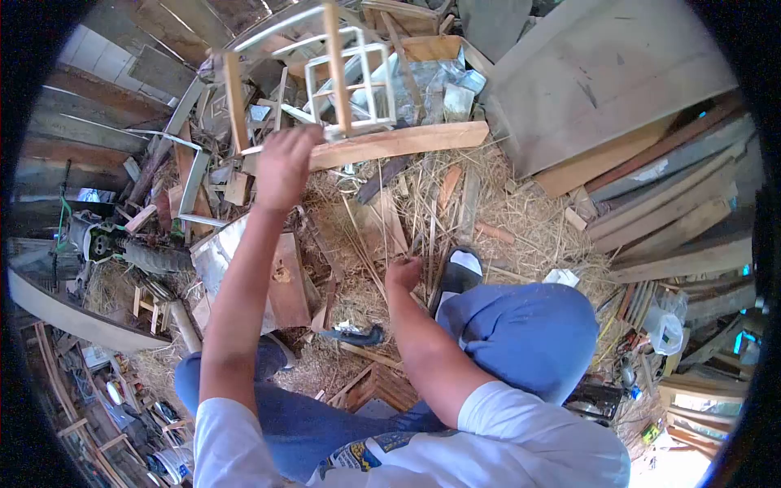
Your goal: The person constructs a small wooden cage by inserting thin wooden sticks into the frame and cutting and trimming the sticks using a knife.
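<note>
While left hand (285,167) grips plank (411,144), crosswise, pointing right, right hand (403,274) curled, hold unclear

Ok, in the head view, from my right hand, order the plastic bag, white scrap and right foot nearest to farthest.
From your right hand:
1. Right foot, just right of it.
2. White scrap, farther right.
3. Plastic bag, far right.

Room over the straw (537,220), a plank (415,142) across the front
A hand could pass between the shoe (460,275) and the large panel (610,81) — but plank and posts (336,73) block the way at the left hand (286,167), and the shoe hems in the right hand (404,274).
</note>
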A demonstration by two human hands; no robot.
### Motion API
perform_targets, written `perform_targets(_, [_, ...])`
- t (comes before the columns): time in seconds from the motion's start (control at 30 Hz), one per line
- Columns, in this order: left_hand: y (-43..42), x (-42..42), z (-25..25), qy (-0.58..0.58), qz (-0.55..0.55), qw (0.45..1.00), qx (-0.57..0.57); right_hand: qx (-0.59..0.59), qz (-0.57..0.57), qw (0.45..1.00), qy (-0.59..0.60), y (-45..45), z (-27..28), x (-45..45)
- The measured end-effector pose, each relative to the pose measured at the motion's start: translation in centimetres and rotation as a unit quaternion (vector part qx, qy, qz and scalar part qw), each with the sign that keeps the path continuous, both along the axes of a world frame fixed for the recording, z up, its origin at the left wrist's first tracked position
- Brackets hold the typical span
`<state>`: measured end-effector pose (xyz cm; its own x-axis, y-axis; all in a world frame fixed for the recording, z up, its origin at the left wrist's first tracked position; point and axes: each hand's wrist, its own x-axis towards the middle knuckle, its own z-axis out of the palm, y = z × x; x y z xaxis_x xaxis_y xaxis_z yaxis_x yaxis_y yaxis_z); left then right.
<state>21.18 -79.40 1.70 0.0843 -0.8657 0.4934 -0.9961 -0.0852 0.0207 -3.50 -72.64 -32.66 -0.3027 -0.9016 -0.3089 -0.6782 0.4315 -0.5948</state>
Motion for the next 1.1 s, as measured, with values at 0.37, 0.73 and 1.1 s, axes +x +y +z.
perform_targets(0.37, [0.4,-3.4,-5.0,0.008,-0.021,1.000,-0.003,0.074,-0.005,0.995,0.073,-1.3,2.8,2.3])
perform_targets(0.73, [0.0,-2.5,-11.8,0.054,0.072,0.996,-0.016,-0.009,-0.058,0.998,-0.013,-0.7,-0.8,0.6])
perform_targets(1.1, [4.7,-2.1,-15.2,0.186,-0.036,0.982,0.004,-0.060,-0.030,0.998,0.012,2.1,-1.3,0.1])
